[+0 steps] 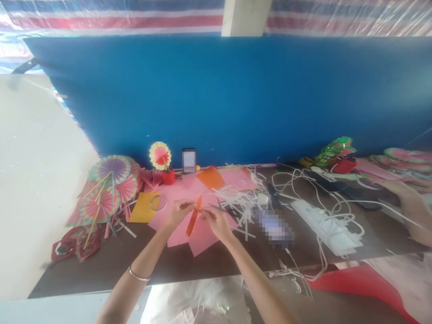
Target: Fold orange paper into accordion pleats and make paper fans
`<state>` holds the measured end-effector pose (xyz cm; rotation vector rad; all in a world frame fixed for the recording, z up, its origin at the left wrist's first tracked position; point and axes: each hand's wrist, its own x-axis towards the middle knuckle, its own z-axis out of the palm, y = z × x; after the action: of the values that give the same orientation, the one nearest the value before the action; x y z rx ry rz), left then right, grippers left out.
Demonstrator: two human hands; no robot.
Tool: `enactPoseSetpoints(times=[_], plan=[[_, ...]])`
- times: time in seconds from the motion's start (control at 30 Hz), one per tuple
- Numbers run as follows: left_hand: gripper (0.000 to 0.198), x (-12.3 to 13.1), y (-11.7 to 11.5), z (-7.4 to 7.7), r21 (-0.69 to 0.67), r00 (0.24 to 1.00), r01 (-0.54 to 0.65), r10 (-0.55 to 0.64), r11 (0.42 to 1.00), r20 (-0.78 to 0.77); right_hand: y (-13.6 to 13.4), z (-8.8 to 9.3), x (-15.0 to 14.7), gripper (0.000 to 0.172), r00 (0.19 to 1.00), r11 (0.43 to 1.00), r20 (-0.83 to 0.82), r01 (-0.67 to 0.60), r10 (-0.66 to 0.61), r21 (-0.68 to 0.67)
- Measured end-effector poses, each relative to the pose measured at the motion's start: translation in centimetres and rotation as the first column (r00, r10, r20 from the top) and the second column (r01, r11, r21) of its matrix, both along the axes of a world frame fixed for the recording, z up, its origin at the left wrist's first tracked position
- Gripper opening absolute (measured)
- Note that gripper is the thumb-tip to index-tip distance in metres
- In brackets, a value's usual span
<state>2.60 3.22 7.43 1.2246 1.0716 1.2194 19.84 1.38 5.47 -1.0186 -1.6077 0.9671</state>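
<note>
- A blue panel (216,99) is spanning the upper half of the frame.
- Striped sheeting (118,20) is hanging along the top edge.
- A pale post (246,18) is interrupting it at top centre.
- A white power strip (310,219) is lying on the worktop (101,265), lower right, white cables (337,204) looping around it.

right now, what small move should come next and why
Perhaps steady the lower end of the orange strip with the left hand: both it and the right hand are at the upper half, leaving that end unheld over pink paper.
</note>
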Motion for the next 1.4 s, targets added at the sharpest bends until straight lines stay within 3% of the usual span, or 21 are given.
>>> enactPoseSetpoints(times=[0.27, 0.4, 0.63, 0.87, 1.0, 1.1, 1.17, 1.4], plan=[[0.019, 0.3, -0.1, 1.3, -0.013, 0.992, 0.109, -0.108, 0.994, 0.061, 0.1, 0.9, -0.1, 0.024, 0.966, 0.963, 0.26, -0.081, 0.012, 0.257], [0.023, 0.5, -0.4, 1.9, -0.042, 0.974, 0.207, -0.202, 0.978, 0.103, 0.0, 1.7, -0.3, 0.027, 0.974, 0.952, 0.223, -0.098, 0.032, 0.29], [0.027, 0.3, -0.3, 1.0, -0.059, 0.937, 0.282, -0.261, 0.958, 0.233, -0.2, 1.9, -0.2, 0.032, 0.962, 0.931, 0.273, -0.109, 0.01, 0.349], [0.027, 0.7, -0.6, 1.4, -0.062, 0.918, 0.312, -0.284, 0.948, 0.277, -0.2, 1.5, 0.1, 0.036, 0.95, 0.876, 0.31, -0.114, -0.042, 0.468], [0.028, 0.3, -0.7, 1.2, -0.017, 0.974, 0.188, -0.184, 0.982, 0.132, 0.0, 1.3, 0.1, 0.033, 0.922, 0.839, 0.371, -0.113, -0.111, 0.532], [0.022, -0.5, -0.6, 0.4, 0.04, 0.996, 0.069, -0.067, 0.997, -0.056, 0.1, 1.4, 0.1, 0.027, 0.922, 0.846, 0.363, -0.083, -0.135, 0.526], [0.026, -0.9, -0.5, -0.1, 0.041, 0.994, 0.041, -0.037, 0.998, -0.1, 0.2, 1.5, 0.1, 0.025, 0.934, 0.869, 0.328, -0.042, -0.14, 0.492], [0.029, -1.9, -0.8, 0.2, -0.046, 0.973, 0.118, -0.124, 0.992, -0.194, 0.5, 1.9, 0.2, 0.026, 0.985, 0.972, 0.144, 0.06, -0.095, 0.228]])
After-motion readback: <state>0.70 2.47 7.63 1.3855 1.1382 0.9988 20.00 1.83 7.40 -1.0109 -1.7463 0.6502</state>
